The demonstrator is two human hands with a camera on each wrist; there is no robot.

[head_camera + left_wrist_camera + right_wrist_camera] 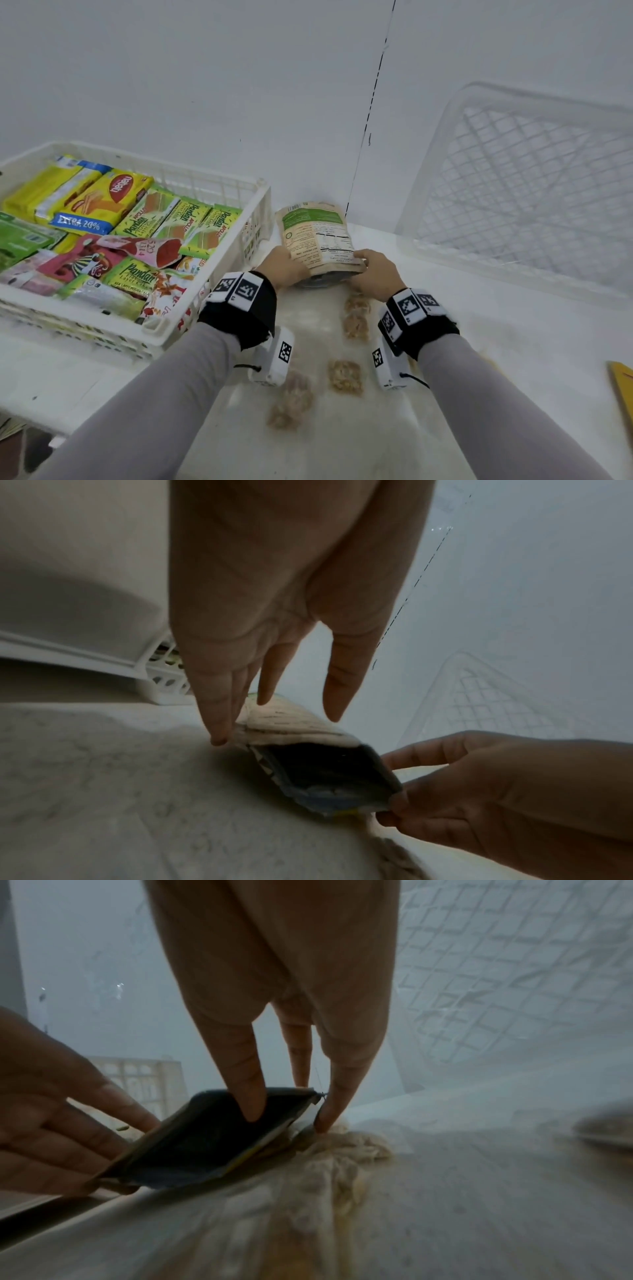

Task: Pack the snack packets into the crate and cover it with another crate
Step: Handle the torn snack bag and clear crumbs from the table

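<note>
A tan and green snack pouch (315, 236) stands on the white table against the wall, its printed back facing me. My left hand (287, 267) grips its lower left edge, and my right hand (373, 274) pinches its lower right corner. The left wrist view shows the pouch's dark bottom (325, 775) between my left hand (277, 710) and the right hand (479, 791). In the right wrist view my right hand (287, 1115) has its thumb on that pouch bottom (205, 1139). The white crate (85, 320) at the left holds several colourful snack packets.
A second white lattice crate (513, 192), with nothing in it, leans against the wall at the right. Several small clear packets of nuts (346, 377) lie on the table between my wrists. A yellow object (623, 380) shows at the right edge.
</note>
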